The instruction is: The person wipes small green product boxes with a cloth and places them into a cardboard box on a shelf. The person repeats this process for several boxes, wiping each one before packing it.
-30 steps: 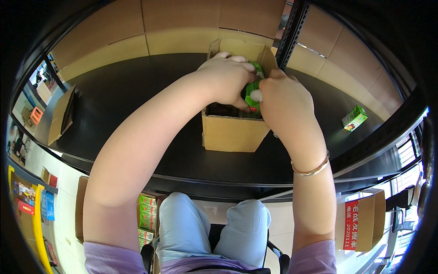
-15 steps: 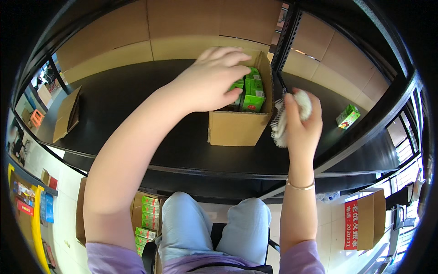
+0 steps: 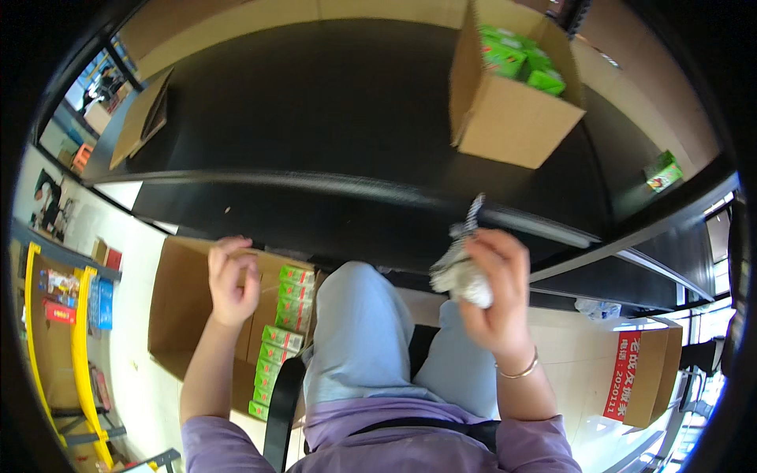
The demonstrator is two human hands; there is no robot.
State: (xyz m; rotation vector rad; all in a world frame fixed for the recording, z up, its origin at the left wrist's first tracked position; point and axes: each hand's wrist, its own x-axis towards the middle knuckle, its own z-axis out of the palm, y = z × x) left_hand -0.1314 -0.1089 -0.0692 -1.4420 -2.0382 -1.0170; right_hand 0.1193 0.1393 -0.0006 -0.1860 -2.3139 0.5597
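My left hand (image 3: 233, 285) is empty, its fingers loosely curved and apart, above the large open cardboard box (image 3: 183, 296) on the floor to my left. Along that box's right side stand several green drink cartons (image 3: 272, 364). In my right hand (image 3: 503, 290) is a bunched white cloth (image 3: 464, 282) with a black-and-white patterned part, held over my lap in front of the shelf edge. On the black shelf (image 3: 315, 102), towards the right, a smaller open cardboard box (image 3: 516, 122) contains several green cartons (image 3: 505, 57).
A single green carton (image 3: 662, 172) stands at the shelf's far right. A folded cardboard piece (image 3: 143, 118) leans at its left end. Black metal bars (image 3: 623, 236) cross on the right. A cardboard box with a red label (image 3: 653, 374) sits on the floor at right.
My left hand has left the smaller box and come down over the floor box. My right hand has drawn back towards me with the cloth. The view has tilted down and left.
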